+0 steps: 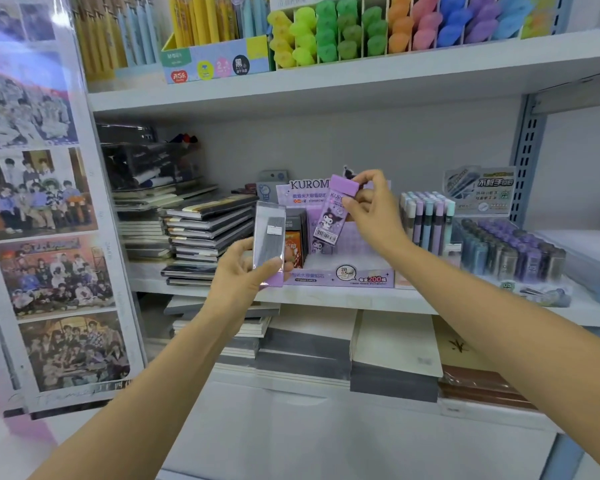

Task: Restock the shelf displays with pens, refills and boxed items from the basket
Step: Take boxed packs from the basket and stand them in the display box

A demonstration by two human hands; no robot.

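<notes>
A poster panel (pixel 42 202) bounds the bay on the left, its glossy edge running down beside the shelves. Just right of it, a stack of notebooks (pixel 205 230) lies flat on the middle shelf (pixel 465 306), reaching toward that shelf's front lip. Above the stack, bare back wall shows up to the underside of the upper shelf (pixel 361 77), which carries a row of coloured highlighters (pixel 395 26).

The left hand (pixel 243 275) is raised in front of the notebook stack and grips a clear refill case (pixel 269 237). The thumb lies across the lower front and the fingers curl behind. The case stands upright with its purple cap at the bottom, just left of the purple display box (pixel 343 277) and apart from it.

The right hand (pixel 371 209) pinches a purple refill case (pixel 329 216) near its capped upper end, between thumb and fingertips. This case is tilted, its lower end hanging over the open interior of the display box, just right of the orange packs (pixel 293 247) standing there. Whether it touches the box cannot be told.

Right of the box stand upright pastel refill tubes (pixel 426 220), then a tray of dark refill cases (pixel 513 251). A slotted metal upright (pixel 527 150) closes the bay on the right.
</notes>
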